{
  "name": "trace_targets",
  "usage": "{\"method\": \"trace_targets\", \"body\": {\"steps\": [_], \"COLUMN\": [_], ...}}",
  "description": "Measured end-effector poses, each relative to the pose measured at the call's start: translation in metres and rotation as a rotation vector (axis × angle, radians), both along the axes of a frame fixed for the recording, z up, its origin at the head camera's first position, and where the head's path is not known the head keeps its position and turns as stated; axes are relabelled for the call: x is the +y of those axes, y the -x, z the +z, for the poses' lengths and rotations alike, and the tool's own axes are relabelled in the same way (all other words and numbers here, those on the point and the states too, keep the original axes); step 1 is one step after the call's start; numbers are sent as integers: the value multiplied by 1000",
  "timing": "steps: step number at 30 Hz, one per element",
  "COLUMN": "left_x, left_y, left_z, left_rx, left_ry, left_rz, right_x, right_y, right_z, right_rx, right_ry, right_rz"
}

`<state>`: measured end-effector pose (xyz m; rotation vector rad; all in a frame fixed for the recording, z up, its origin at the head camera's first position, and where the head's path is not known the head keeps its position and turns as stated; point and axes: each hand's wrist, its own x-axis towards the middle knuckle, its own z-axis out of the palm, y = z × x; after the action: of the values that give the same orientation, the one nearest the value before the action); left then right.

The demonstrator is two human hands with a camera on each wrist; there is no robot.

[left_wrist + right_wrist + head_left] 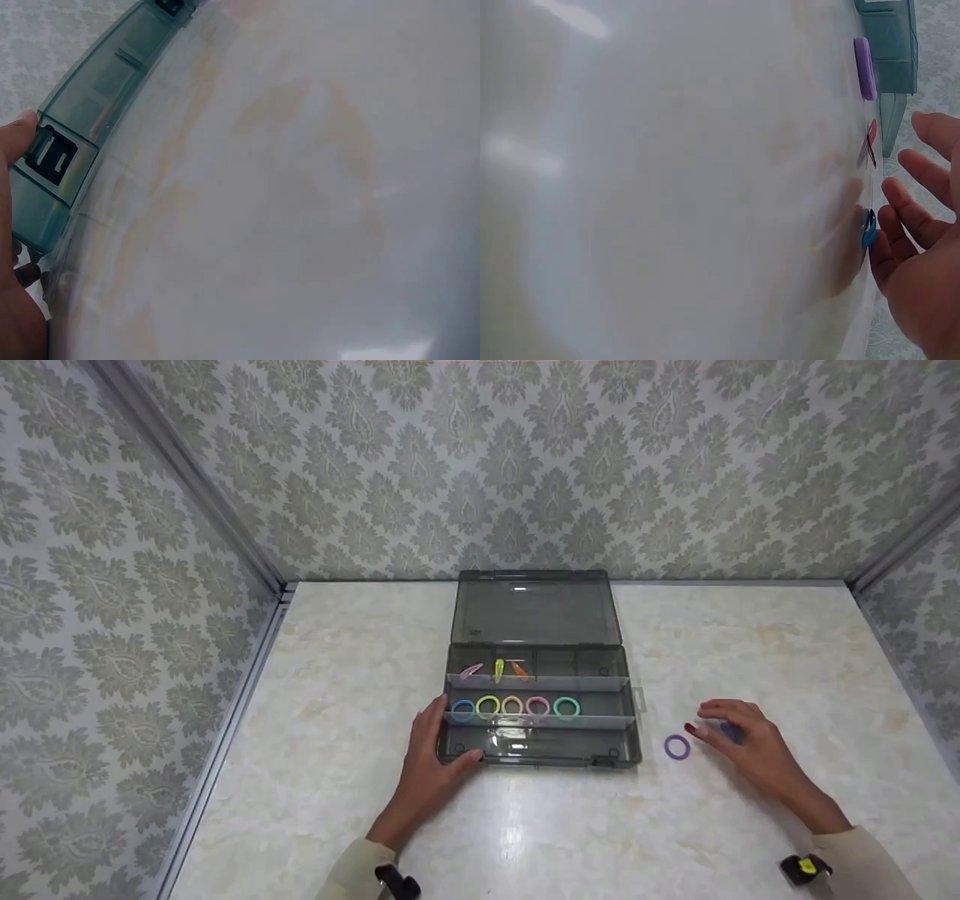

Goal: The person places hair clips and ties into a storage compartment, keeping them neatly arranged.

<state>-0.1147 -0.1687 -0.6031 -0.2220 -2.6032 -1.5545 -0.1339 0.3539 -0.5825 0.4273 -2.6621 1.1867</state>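
A grey translucent storage box (536, 742) lies with its lid (538, 611) raised. My left hand (435, 769) grips its front left corner, thumb on the front edge and fingers along the side; in the left wrist view the thumb (19, 135) is beside a black latch. My right hand (754, 742) hovers low over the table with loosely bent fingers, holding nothing. By its thumb lies a red hair clip (871, 142). Under the hand is a blue hair clip (868, 229), close to the lower fingers. A purple hair tie (677, 747) lies between box and hand.
Hair clips in pink (471, 670), yellow (499, 669) and orange (519, 670) sit in the back row. Several coloured hair ties (538, 706) line the middle row. Patterned panels (480, 472) enclose the marbled table (337, 675) at the back and sides.
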Motion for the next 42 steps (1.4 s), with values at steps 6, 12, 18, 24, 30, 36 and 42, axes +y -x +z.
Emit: {"method": "trace_targets", "body": {"steps": [6, 12, 18, 24, 30, 36, 42], "left_x": [0, 0, -1, -1, -1, -1, -1], "left_y": [0, 1, 1, 0, -1, -1, -1], "left_z": [-1, 0, 0, -1, -2, -2, -3], "left_rx": [3, 15, 34, 6, 6, 15, 17], "left_ry": [15, 10, 10, 16, 24, 15, 8], "left_rz": [1, -4, -7, 4, 15, 13, 9], "right_x": [7, 14, 19, 25, 30, 28, 25], "right_y": [0, -2, -4, -8, -11, -10, -12], "right_z": [-2, -4, -8, -15, -21, -24, -25], "right_rx": [-32, -93, -89, -32, 66, 126, 141], "right_ry": [-14, -13, -18, 18, 20, 8, 7], "right_rz": [-33, -57, -77, -91, -121, -149, -198]}}
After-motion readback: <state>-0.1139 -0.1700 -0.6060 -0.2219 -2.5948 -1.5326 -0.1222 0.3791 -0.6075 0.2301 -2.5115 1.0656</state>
